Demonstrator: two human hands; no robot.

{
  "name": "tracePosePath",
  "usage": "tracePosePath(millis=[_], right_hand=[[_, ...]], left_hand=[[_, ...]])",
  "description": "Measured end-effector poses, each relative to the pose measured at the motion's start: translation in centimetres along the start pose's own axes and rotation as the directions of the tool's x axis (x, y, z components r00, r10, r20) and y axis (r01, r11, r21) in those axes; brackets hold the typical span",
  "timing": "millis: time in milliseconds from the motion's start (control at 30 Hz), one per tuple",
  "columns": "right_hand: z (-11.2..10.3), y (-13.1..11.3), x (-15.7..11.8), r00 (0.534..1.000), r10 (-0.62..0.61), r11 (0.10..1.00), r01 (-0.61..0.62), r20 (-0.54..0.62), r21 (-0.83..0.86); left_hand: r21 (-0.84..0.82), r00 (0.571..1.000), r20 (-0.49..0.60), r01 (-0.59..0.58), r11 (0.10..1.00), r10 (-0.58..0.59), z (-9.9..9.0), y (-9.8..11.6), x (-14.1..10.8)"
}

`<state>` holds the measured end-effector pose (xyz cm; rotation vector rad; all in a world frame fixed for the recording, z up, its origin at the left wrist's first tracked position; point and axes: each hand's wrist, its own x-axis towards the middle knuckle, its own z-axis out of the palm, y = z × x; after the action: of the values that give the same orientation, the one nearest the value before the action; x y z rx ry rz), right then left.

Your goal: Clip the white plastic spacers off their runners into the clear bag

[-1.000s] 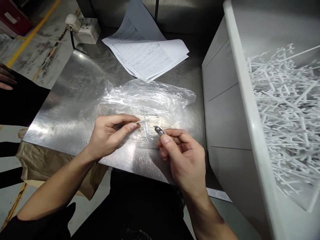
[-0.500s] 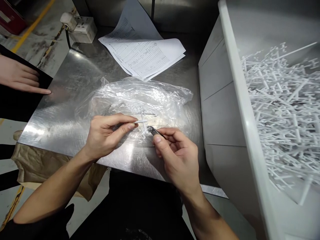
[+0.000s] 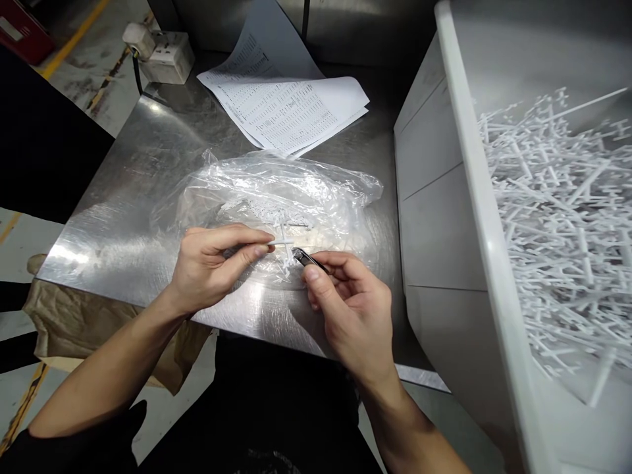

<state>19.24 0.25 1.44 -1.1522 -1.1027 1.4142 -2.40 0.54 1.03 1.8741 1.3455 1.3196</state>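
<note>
Between its thumb and fingertips, my left hand (image 3: 212, 260) pinches one arm of a thin white plastic sprue (image 3: 287, 247) with short side branches. A nail clipper (image 3: 310, 259) is gripped by my right hand (image 3: 351, 299), its jaws pointing left, close beside the lower part of the sprue. Whether the jaws touch the plastic I cannot tell. Under both hands a crumpled clear plastic bag (image 3: 340, 184) lies on the metal table (image 3: 123, 178). Many tiny white bits (image 3: 261, 212) are in or on the bag behind the sprue.
A large white bin (image 3: 439, 243) piled with white sprues (image 3: 567, 217) stands at the right. Printed sheets (image 3: 296, 112) and a power socket box (image 3: 170, 58) lie at the back. Brown wrapping (image 3: 79, 322) hangs below the front left edge. Another person's dark clothing (image 3: 44, 138) is at left.
The other person's hand, which pointed over the table's left edge, is gone from view. My hands keep almost the same place, with the clipper still beside the sprue.
</note>
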Motion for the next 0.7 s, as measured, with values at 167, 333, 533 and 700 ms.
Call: tracePosePath(millis=[167, 333, 533, 700], right_hand=[[-0.05, 0.03, 0.26, 0.996, 0.084, 0.995, -0.083, -0.016, 0.055], [-0.1, -0.18, 0.39, 0.986, 0.154, 0.982, -0.145, -0.061, 0.122], [0.19, -0.35, 0.01, 0.997, 0.061, 0.994, -0.065, 0.046, 0.086], [0.41, -0.23, 0.07, 0.998, 0.034, 0.998, -0.037, 0.051, 0.056]], left_hand=[[-0.023, 0.999, -0.011, 0.052, 0.998, -0.053, 0.44, 0.07, 0.32], [-0.033, 0.992, -0.054, 0.113, 0.993, -0.115, 0.87, -0.07, 0.76], [-0.013, 0.996, -0.054, 0.074, 0.997, -0.075, 0.77, -0.47, 0.75], [0.021, 0.998, -0.047, 0.044, 0.999, -0.043, 0.73, -0.63, 0.68]])
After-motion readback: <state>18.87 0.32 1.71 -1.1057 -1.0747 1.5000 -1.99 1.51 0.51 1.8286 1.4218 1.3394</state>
